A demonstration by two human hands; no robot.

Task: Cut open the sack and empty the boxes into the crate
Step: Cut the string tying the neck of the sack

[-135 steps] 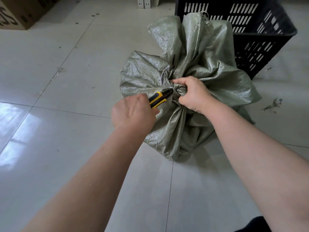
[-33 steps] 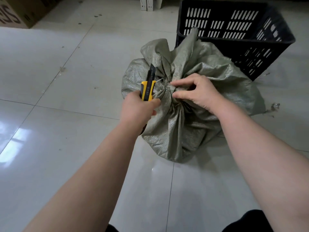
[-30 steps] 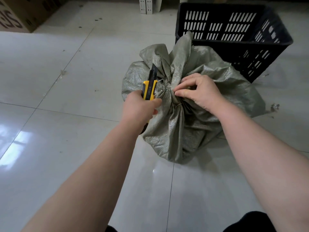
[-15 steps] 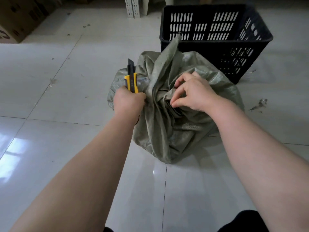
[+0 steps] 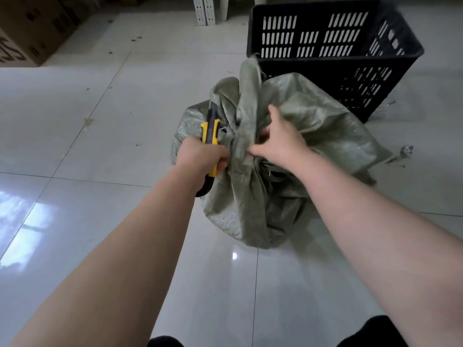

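Observation:
A grey-green woven sack (image 5: 313, 121) lies on the tiled floor in front of a black slotted plastic crate (image 5: 333, 48). My left hand (image 5: 200, 156) is closed around a yellow and black utility knife (image 5: 210, 128), which points up and away at the sack's left side. My right hand (image 5: 280, 141) rests on the bunched neck of the sack, thumb and fingers spread among the folds of fabric. The sack's mouth looks loosened, with a dark gap under my right hand. No boxes are visible; the sack hides its contents.
Brown cardboard boxes (image 5: 30, 31) stand at the far left. White furniture legs (image 5: 208, 8) are at the top centre. Small scraps of debris (image 5: 403, 154) lie on the floor right of the sack. Glossy tiles stretch left and toward me.
The knife has left the sack's tied neck and now points upward beside it. My right hand let go of its tight grip on the neck and spread into the loosened folds.

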